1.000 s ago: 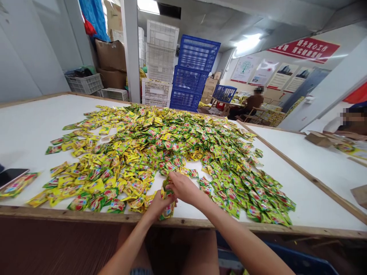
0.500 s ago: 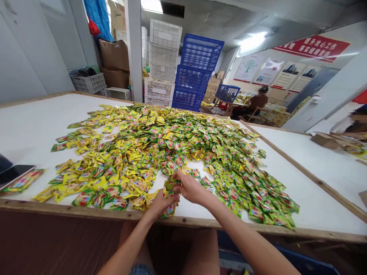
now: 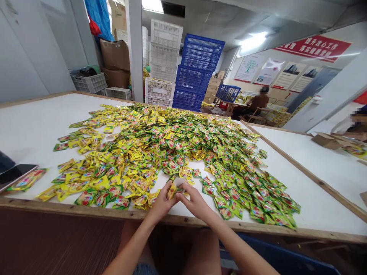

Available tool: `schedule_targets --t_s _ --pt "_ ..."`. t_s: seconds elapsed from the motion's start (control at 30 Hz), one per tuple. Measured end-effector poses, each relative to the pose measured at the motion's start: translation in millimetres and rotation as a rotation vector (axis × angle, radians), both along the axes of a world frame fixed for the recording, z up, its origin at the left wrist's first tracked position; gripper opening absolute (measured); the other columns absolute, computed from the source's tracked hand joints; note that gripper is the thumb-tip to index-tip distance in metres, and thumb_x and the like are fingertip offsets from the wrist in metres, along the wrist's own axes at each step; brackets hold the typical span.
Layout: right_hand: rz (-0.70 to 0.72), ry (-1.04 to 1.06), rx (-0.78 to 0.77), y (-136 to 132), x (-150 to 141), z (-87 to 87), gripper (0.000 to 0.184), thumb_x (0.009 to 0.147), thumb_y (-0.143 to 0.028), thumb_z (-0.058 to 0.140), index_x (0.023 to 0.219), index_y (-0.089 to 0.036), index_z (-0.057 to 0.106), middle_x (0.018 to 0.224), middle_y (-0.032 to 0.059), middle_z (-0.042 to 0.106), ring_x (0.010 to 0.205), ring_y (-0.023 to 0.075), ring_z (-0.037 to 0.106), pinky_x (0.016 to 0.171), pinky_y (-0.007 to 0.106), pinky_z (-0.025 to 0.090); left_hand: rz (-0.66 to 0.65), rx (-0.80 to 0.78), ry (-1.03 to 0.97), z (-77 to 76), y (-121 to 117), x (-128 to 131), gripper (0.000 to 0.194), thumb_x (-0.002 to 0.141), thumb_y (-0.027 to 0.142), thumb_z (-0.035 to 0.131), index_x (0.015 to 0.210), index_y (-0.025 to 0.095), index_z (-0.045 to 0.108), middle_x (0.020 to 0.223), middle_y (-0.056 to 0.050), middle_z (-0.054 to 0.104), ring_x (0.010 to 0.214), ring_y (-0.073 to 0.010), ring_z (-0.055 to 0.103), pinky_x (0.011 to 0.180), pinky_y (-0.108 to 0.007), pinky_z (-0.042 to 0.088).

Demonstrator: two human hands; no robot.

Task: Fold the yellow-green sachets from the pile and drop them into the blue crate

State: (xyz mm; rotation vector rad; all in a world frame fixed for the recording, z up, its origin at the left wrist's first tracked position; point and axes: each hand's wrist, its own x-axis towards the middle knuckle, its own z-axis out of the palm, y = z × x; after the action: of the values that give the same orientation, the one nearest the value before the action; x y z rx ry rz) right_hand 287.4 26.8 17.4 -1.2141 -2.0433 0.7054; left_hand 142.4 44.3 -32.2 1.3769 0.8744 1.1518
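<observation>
A big heap of small yellow and green sachets (image 3: 177, 149) covers the white table (image 3: 34, 126). At the table's near edge my left hand (image 3: 161, 203) and my right hand (image 3: 195, 200) meet, both closed on a small stack of sachets (image 3: 175, 188) held between their fingertips. The stack stands on the bare patch of table just in front of the heap. Loose sachets lie on both sides of my hands.
A phone (image 3: 14, 175) lies at the left edge on another sachet bundle. Stacked white crates (image 3: 163, 57) and blue crates (image 3: 195, 72) stand behind the table. A second table (image 3: 315, 160) on the right holds a cardboard box (image 3: 327, 140). Two other people sit further back.
My hands have shifted slightly toward the near edge, and the stack now sits upright between both sets of fingertips instead of deep in my left palm.
</observation>
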Motion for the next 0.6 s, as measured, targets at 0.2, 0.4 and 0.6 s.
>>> schedule_targets --t_s 0.2,0.4,0.6 --pt "-0.243 0.662 -0.131 -12.5 -0.9 -48.4 0.035 0.080 -0.030 0.058 0.106 -0.025 0.034 0.096 0.0039 0.060 0.085 0.0165 0.061 0.077 0.031 0.049 0.006 0.003 0.069 2.4 -3.0 0.5 0.035 0.075 0.040 0.060 0.101 0.018 0.050 0.091 -0.006 0.061 0.086 -0.0204 0.058 0.077 -0.031 0.046" --pt "-0.218 0.434 -0.078 -5.3 1.5 -47.1 0.018 0.085 -0.030 0.050 0.100 -0.021 0.051 0.083 0.0027 0.061 0.077 0.0160 0.059 0.073 0.028 0.046 -0.004 -0.035 -0.019 2.4 -10.2 -3.5 0.040 0.081 0.031 0.055 0.113 0.024 0.033 0.091 -0.003 0.061 0.081 -0.0167 0.061 0.072 -0.028 0.046" --pt "-0.157 0.294 -0.014 3.7 5.0 -44.4 0.020 0.087 -0.030 0.046 0.083 -0.019 0.061 0.079 0.0034 0.060 0.076 0.0163 0.056 0.070 0.027 0.044 -0.003 0.030 0.135 7.6 -2.5 -11.8 0.018 0.080 0.031 0.053 0.094 0.021 0.047 0.073 0.002 0.055 0.068 -0.0145 0.057 0.063 -0.024 0.044"
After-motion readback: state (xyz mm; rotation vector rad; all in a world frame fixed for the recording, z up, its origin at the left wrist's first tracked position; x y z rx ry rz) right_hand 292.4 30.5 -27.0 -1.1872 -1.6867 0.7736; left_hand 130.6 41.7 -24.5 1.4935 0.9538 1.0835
